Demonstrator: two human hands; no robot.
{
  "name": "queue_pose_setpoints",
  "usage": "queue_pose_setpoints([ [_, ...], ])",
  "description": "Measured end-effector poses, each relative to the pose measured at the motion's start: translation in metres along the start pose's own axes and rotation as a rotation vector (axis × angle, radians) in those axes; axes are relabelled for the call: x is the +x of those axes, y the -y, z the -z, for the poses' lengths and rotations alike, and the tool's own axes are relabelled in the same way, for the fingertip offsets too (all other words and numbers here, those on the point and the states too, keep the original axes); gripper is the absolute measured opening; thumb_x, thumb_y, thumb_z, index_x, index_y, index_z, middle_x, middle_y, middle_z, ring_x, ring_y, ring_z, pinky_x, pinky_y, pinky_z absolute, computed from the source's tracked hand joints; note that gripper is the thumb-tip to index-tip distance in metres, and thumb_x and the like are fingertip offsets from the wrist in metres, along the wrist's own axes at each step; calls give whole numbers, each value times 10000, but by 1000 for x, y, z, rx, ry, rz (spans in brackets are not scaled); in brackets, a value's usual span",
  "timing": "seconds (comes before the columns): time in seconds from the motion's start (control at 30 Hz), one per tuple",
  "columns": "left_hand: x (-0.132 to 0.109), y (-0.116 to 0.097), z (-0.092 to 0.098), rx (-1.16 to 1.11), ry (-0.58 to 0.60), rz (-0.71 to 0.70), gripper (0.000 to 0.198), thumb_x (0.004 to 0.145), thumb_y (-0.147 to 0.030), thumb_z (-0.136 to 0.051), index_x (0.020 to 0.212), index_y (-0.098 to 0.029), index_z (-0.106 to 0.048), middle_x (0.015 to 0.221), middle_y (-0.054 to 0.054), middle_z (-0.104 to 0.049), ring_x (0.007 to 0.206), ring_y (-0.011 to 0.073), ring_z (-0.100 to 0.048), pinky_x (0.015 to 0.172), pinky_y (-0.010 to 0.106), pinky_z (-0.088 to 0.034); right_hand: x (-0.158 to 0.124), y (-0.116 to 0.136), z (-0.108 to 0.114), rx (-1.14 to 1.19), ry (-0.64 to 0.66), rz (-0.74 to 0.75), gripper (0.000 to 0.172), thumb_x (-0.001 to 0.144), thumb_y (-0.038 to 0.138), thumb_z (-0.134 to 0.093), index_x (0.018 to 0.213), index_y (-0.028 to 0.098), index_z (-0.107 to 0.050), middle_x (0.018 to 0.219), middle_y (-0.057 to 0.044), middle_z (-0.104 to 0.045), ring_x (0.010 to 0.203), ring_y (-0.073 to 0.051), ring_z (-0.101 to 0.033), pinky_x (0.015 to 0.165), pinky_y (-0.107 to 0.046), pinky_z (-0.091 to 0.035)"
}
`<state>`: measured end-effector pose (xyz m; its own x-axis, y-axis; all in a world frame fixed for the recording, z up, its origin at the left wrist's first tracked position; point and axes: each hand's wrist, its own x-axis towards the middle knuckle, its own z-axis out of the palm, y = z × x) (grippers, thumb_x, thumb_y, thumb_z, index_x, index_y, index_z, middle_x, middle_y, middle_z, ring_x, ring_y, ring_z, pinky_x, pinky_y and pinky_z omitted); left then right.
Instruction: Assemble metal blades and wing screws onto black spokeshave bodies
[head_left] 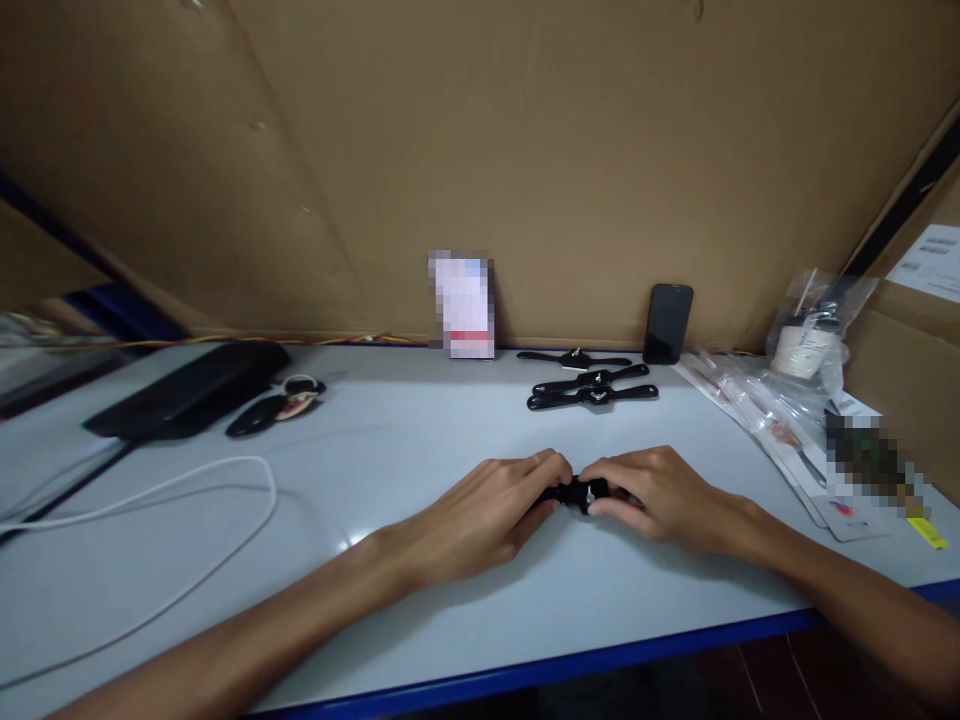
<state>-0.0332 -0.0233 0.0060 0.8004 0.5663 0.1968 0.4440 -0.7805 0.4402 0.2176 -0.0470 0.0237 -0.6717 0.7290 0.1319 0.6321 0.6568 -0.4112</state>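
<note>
Between my two hands, low over the table, is a black smartwatch point(582, 494). My left hand point(506, 505) pinches its strap on the left side, thumb below and fingers above. From the right, my right hand point(651, 495) grips the watch case between thumb and fingers. Much of the strap is hidden by the fingers. Beyond my hands lie more black smartwatches with their straps spread flat: a near one point(596, 396), another point(592, 380) close behind it, and a third point(574, 358) near the back wall with a small white piece at its case.
Against the cardboard wall point(562, 180) lean a lit phone point(466, 310) and a dark phone point(667, 325). A black case point(191, 390), keys point(289, 400) and a white cable point(262, 520) lie left. Plastic packets point(780, 440) and a bagged white container point(802, 345) are right.
</note>
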Motion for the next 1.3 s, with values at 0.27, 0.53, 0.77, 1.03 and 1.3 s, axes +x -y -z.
queue_pose_setpoints([
  [0.27, -1, 0, 0, 21, -18, -10, 134, 992, -163, -406, 1090, -221, -476, 1002, 39, -683, 732, 189, -656, 630, 304, -462, -1, -1, -3, 8, -32, -57, 462, 983, 286, -668, 1423, 179, -575, 858, -28, -757, 723, -189, -659, 701, -308, -451],
  [0.53, 0, 1, 0, -4, -13, -9, 119, 997, -172, -406, 1082, -216, -476, 981, 36, -673, 744, 190, -660, 633, 307, -467, 0, -2, -4, 74, -45, -23, 145, 979, 240, -654, 1063, 178, -754, 827, -38, -766, 681, -164, -647, 651, -285, -424],
  [0.77, 0, 1, -1, -17, -8, -7, 121, 994, -173, -407, 1078, -216, -482, 977, 37, -673, 765, 195, -668, 646, 313, -478, 1, 0, -6, 80, -42, -23, 121, 968, 231, -661, 1056, 195, -737, 748, -2, -724, 623, -151, -594, 630, -286, -409],
  [1.03, 1, 5, -1, -8, -22, -13, 143, 987, -175, -437, 1106, -221, -502, 982, 34, -679, 763, 196, -654, 650, 318, -469, 2, -26, 14, 9, -223, -123, 91, 875, 261, -796, 933, 218, -740, 850, -22, -694, 784, -185, -627, 713, -316, -455],
  [1.3, 2, 11, 7, 37, -82, 7, 181, 939, -121, -536, 1090, -215, -568, 996, 51, -653, 875, 226, -645, 732, 338, -506, 0, -54, 18, -136, -347, -161, 19, 936, 212, -724, 934, 195, -716, 934, -57, -722, 926, -239, -632, 864, -409, -474],
])
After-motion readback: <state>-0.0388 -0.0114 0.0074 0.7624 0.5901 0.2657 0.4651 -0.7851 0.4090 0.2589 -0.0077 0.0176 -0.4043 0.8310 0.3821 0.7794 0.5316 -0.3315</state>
